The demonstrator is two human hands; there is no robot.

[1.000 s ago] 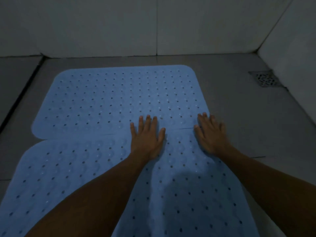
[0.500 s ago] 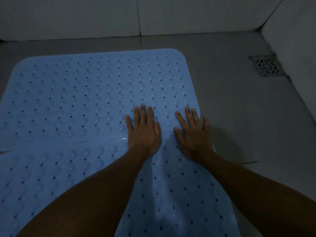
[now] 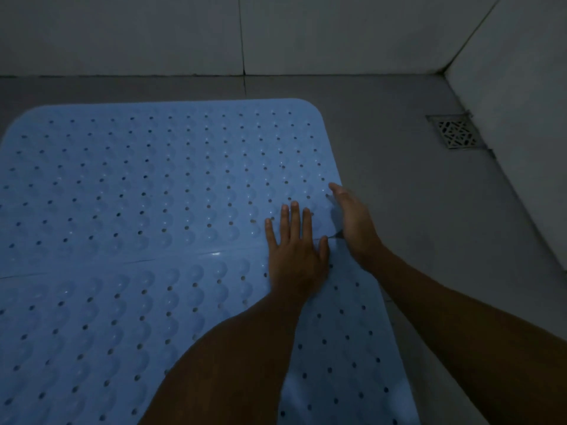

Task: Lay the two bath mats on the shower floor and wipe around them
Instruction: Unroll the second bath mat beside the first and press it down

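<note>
1. Shower floor (image 3: 414, 210): grey tile, bare on the right between the mats and the wall. No cloth or wiper in view, so I judge the wipe step not started.
2. Far mat (image 3: 159, 179): blue, lying flat on the floor, far edge close to the back wall. Looks placed.
3. Near mat (image 3: 92, 332): blue, flat, butted against the far mat along a seam running left to right; a thin gap shows at the seam's left end. Laying is about done, only seam alignment left.
4. Drain grate (image 3: 457, 131): far right, by the side wall, well apart from both mats, uncovered.
5. My left hand (image 3: 296, 253): flat, fingers straight and spread, palm pressing across the seam near its right end. Holding nothing.
6. My right hand (image 3: 352, 222): turned on edge at the mats' right border beside the seam, fingers straight and together. Grips nothing that I can see.
7. Versus half a second ago: right hand lay flat on the mats, now it is up on edge at the border; left hand has hardly moved on the seam; view swung slightly left.
</note>
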